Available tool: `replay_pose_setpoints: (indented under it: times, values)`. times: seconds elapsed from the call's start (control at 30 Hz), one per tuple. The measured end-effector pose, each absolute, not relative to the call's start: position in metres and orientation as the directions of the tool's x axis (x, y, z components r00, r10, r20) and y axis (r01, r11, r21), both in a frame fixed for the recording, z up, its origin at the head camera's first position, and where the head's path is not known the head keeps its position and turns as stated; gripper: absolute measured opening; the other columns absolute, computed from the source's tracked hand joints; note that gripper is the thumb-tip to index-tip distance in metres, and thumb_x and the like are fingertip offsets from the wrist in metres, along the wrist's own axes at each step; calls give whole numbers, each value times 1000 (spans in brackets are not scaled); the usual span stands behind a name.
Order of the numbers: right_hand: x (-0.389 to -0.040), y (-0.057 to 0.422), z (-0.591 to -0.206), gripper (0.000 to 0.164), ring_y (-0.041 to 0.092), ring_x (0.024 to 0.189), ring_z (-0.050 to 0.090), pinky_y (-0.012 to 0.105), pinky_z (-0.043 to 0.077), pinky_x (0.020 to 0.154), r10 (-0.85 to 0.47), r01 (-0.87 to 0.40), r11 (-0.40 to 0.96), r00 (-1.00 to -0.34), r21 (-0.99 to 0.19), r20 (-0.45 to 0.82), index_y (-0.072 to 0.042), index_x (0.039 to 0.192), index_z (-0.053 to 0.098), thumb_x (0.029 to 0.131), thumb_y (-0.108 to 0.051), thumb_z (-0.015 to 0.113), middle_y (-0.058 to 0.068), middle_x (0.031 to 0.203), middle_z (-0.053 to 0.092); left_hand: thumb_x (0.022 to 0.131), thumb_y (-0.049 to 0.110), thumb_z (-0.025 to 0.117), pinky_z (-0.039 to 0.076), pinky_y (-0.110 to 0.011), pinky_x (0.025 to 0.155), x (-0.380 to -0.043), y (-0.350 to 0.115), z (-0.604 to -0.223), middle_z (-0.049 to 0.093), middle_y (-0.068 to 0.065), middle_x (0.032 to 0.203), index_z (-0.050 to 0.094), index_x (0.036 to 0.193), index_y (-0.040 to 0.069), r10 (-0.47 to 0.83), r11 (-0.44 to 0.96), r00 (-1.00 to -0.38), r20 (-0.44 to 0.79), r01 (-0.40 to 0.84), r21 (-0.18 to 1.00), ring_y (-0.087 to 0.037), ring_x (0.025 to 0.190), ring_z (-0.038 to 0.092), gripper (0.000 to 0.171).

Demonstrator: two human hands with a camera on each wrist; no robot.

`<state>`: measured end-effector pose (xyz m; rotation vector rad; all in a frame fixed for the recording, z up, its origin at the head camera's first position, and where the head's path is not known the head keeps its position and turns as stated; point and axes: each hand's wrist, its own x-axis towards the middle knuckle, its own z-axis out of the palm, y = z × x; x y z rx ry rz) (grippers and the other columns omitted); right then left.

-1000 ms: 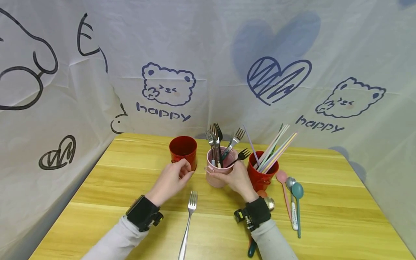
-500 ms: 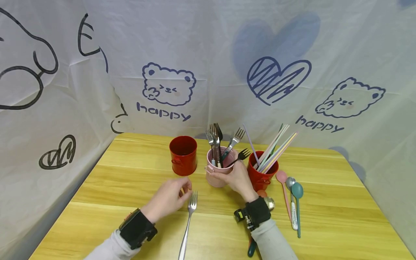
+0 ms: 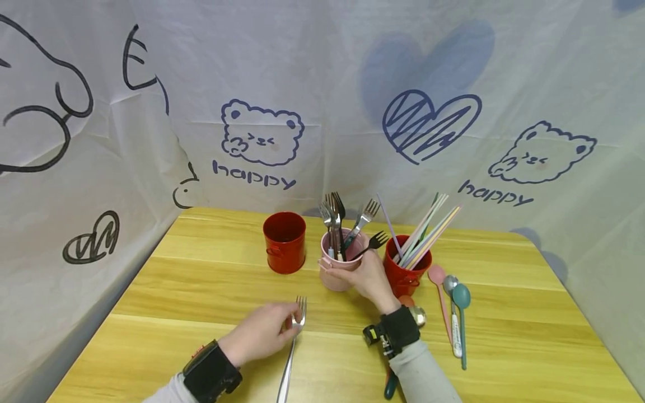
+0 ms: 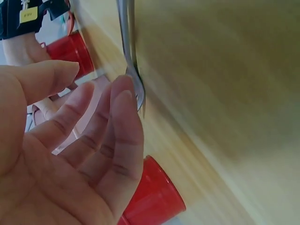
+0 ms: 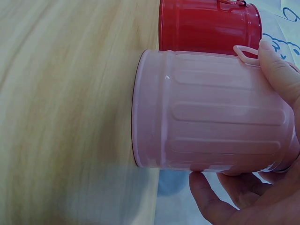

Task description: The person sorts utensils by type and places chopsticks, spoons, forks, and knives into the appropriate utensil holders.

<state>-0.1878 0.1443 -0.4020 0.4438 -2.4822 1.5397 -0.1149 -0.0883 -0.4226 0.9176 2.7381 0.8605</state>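
My left hand (image 3: 264, 331) is over the upper part of a silver fork (image 3: 285, 375) lying on the table, its fingers loosely bent. In the left wrist view the fork (image 4: 136, 85) shows right behind the fingertips, and the thumb stands apart from them with nothing pinched. My right hand (image 3: 370, 280) grips the small pink bucket (image 3: 335, 278) near its rim, thumb at the front by the handle. Several forks (image 3: 333, 215) stand tines up in this bucket, and a black fork (image 3: 377, 240) leans out to the right. The right wrist view shows the bucket's ribbed side (image 5: 225, 112).
A red bucket (image 3: 286, 252) stands at the back left. Another red bucket (image 3: 407, 278), right of the pink one, holds several pastel straws (image 3: 428, 235). Pink, metal and teal spoons (image 3: 461, 296) lie at the right. More spoons (image 3: 418, 315) lie partly under my right wrist.
My left hand has come away from the left red bucket, moving toward me and down to the fork on the table. The right hand has kept its hold on the pink bucket.
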Motion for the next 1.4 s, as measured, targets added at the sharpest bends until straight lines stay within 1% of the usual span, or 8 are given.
replay_pose_setpoints:
  times: [0.03,0.23,0.43,0.53,0.83,1.07,1.23,1.4]
  values:
    - [-184,143,-397,84,38,114,54,50,41,98,-153,-346,411,-938,-843,310,5,134,38,66,-12,85,25,125,55,88,16,64,42,-24,55,-114,-88,-423,52,9,72,59,90,16,594,651,-803,53,518,555,-7,62,48,5]
    - [-194,146,-413,86,35,113,55,51,41,97,-140,-345,409,-939,-845,316,2,134,40,63,-16,87,21,124,57,88,16,63,40,-22,52,-108,-88,-426,50,10,67,58,88,17,635,638,-772,27,544,546,-4,57,46,6]
    - [-207,153,-431,93,22,116,55,43,43,99,-148,-331,451,-943,-829,297,-8,138,36,64,-29,87,9,128,55,87,18,65,35,-21,49,-103,-85,-429,47,11,62,57,85,19,641,650,-767,-29,522,553,-3,53,42,8]
    - [-208,154,-433,95,19,116,54,41,43,99,-137,-319,467,-947,-825,289,-10,140,35,63,-33,86,6,129,54,87,19,65,34,-21,49,-102,-83,-429,46,11,60,58,83,19,640,655,-767,-44,514,554,-3,52,41,9]
    - [-207,153,-433,92,26,115,55,48,42,99,-145,-356,424,-935,-833,325,-10,138,38,64,-33,86,10,128,55,88,22,65,34,-22,50,-103,-81,-430,46,11,61,56,75,21,635,680,-766,-95,497,539,-4,54,42,15]
    - [-207,152,-433,91,20,112,57,40,45,97,-141,-314,468,-949,-826,281,-10,135,39,63,-36,86,7,124,59,88,24,64,34,-21,50,-108,-78,-433,45,12,60,53,69,21,657,677,-747,-100,526,514,-3,53,42,22]
    - [-207,152,-432,92,19,115,55,41,43,99,-160,-336,452,-942,-827,295,-10,138,37,64,-35,86,6,127,57,88,22,64,35,-21,50,-111,-77,-433,44,11,58,55,67,20,654,672,-749,-107,511,537,-3,52,42,24]
    - [-207,152,-431,92,18,115,55,40,43,99,-150,-325,449,-946,-832,289,-11,138,37,63,-35,86,5,127,56,89,24,64,33,-21,49,-114,-78,-432,44,11,58,54,68,20,644,685,-752,-140,485,543,-3,52,42,24]
